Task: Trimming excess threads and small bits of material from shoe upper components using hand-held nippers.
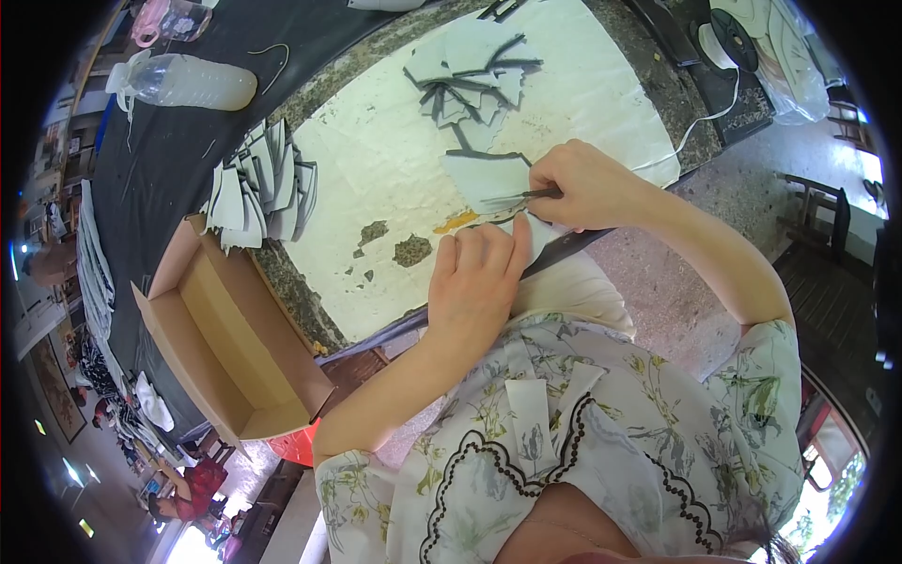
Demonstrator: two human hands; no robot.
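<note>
My left hand (477, 273) is at the table's near edge, its fingers bent and close together. Its index fingertip presses on a small pale flat piece (537, 237) with a dark edge. Just to the right, my right hand (575, 183) is closed round a slim dark pointed tool (543, 194), whose thin tip points left; its exact kind is unclear. Beneath that tip lies another pale flat piece (484, 177) with a dark far edge. Beyond it, similar dark-edged pieces (474, 80) are heaped loosely. My left thumb is hidden.
White paper (357, 179), torn in places, covers the stone tabletop. More pieces (268, 183) stand bunched at its left, beside an open cardboard box (225, 329). A cloudy plastic bottle (197, 82) lies far left. A spool (719, 42) trails white cord at far right.
</note>
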